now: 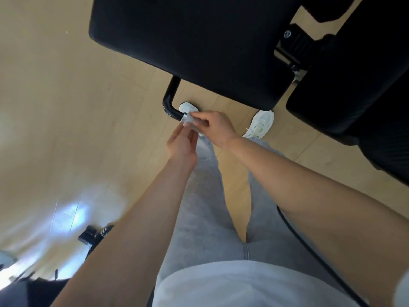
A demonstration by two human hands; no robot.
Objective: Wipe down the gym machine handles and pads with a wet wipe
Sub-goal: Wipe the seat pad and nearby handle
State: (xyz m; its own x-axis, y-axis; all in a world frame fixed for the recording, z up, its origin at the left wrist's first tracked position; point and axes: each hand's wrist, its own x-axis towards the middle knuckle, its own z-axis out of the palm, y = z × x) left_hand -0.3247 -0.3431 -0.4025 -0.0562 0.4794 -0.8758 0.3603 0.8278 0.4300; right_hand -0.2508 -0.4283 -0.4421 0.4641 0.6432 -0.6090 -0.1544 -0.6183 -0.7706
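Your right hand (213, 127) is pinching the wet wipe (190, 124) with curled fingers, wrapping it over the silver-capped end of the handle (169, 100), just near the big pad (194, 45). Your left hand (182, 145) is reaching the wipe's near edge; whether it is gripping, I cannot tell. You are likely doing the handle step. Next, the thin damp sheet probably needs drawing along the glossy black bent tube, then over the matte cushion.
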